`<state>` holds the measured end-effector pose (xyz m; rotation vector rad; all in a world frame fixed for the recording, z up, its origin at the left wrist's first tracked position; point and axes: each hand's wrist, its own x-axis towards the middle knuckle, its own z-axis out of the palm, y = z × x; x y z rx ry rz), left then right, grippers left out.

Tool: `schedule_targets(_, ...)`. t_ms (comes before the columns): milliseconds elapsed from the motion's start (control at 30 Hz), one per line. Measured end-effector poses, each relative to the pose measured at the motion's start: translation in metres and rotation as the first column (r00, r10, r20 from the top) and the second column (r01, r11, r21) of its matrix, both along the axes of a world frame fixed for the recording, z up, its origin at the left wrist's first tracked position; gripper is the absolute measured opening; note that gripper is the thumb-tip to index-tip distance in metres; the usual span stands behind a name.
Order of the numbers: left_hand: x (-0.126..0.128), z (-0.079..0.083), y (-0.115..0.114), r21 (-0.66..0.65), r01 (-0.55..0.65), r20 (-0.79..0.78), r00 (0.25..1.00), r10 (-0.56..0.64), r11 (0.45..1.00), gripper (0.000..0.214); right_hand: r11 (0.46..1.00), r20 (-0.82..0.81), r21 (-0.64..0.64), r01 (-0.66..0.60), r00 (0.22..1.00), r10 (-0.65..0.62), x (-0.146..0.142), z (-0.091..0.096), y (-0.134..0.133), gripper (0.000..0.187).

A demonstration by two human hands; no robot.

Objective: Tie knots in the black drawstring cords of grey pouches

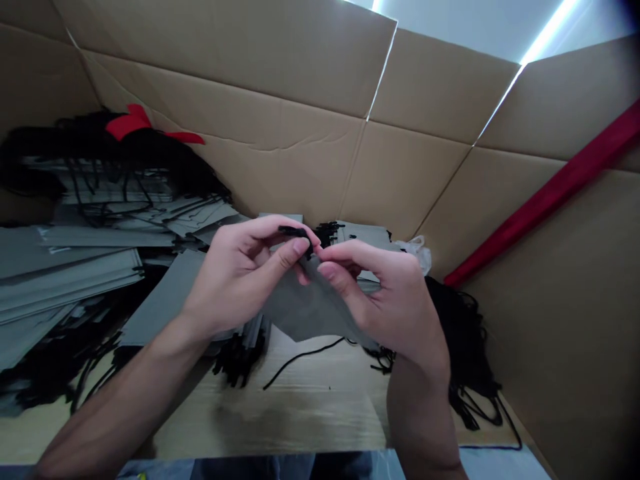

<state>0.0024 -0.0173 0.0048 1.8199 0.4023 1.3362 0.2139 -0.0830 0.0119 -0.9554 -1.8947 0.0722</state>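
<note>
Both of my hands meet at the centre, holding one grey paper bag [305,310] up off the cardboard surface. My left hand [240,273] pinches the bag's top edge together with a short black cord [295,232] between thumb and fingers. My right hand [385,293] grips the same top edge from the right, fingertips almost touching the left ones. One loose black cord [300,357] trails from under the bag onto the cardboard.
Stacks of flat grey bags [90,260] with black cords fill the left side, a red piece [133,123] on top at the back. More grey bags [363,235] lie behind my hands. A heap of black cords [465,347] sits right. Cardboard walls [300,133] enclose everything; a red bar [550,193] runs diagonally.
</note>
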Motion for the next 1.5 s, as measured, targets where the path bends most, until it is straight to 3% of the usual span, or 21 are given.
schedule_targets(200,-0.002,0.006,-0.007,0.157,-0.023,-0.251,0.966,0.062,0.987,0.045,0.981,-0.078,0.183,0.064,0.996,-0.05,0.005,0.001,0.0,0.013)
schedule_targets(367,-0.001,0.004,-0.012,0.106,0.003,-0.258,0.966,0.024,0.994,0.046,0.966,-0.017,0.259,-0.02,1.0,0.025,0.0,0.0,0.005,0.014)
schedule_targets(500,0.0,0.002,-0.012,0.096,-0.009,-0.279,0.96,0.035,0.995,0.045,0.975,-0.018,0.221,-0.034,0.999,0.039,0.001,0.0,0.005,0.011)
schedule_targets(600,0.003,0.0,-0.013,0.106,-0.084,-0.24,0.965,0.107,0.991,0.039,0.98,-0.014,0.198,-0.009,1.0,0.012,0.003,-0.001,0.003,0.011)
schedule_targets(700,0.009,-0.004,-0.015,0.045,-0.122,-0.059,0.99,0.125,0.992,0.022,0.984,-0.068,0.175,-0.021,0.997,0.033,0.001,-0.002,0.003,0.012)
schedule_targets(767,0.012,-0.008,-0.019,0.028,-0.157,0.049,0.987,0.156,0.987,0.024,0.986,-0.128,0.164,-0.036,0.99,0.057,-0.001,-0.004,0.004,0.013)
schedule_targets(900,0.014,-0.011,-0.026,0.114,-0.27,0.088,0.961,0.261,0.956,0.009,0.982,-0.217,0.186,-0.033,0.973,0.074,-0.006,-0.005,0.006,0.013)
schedule_targets(1000,0.011,-0.007,-0.028,0.094,-0.202,0.087,0.977,0.194,0.975,0.014,0.976,-0.219,0.215,-0.012,0.974,0.061,-0.005,-0.005,0.007,0.012)
schedule_targets(1200,0.007,0.003,-0.022,-0.097,-0.03,0.087,0.995,0.038,0.995,0.033,0.967,-0.106,0.244,-0.076,0.989,0.104,-0.002,0.001,0.003,0.011)
schedule_targets(1300,0.006,0.003,-0.02,-0.115,-0.039,0.108,0.993,0.052,0.993,0.034,0.966,-0.138,0.236,-0.1,0.981,0.136,-0.006,0.001,-0.001,0.022)
schedule_targets(1500,0.006,0.0,-0.02,-0.04,-0.113,0.066,0.991,0.115,0.993,0.027,0.961,-0.155,0.274,-0.024,0.985,0.069,-0.011,-0.002,-0.003,0.023)
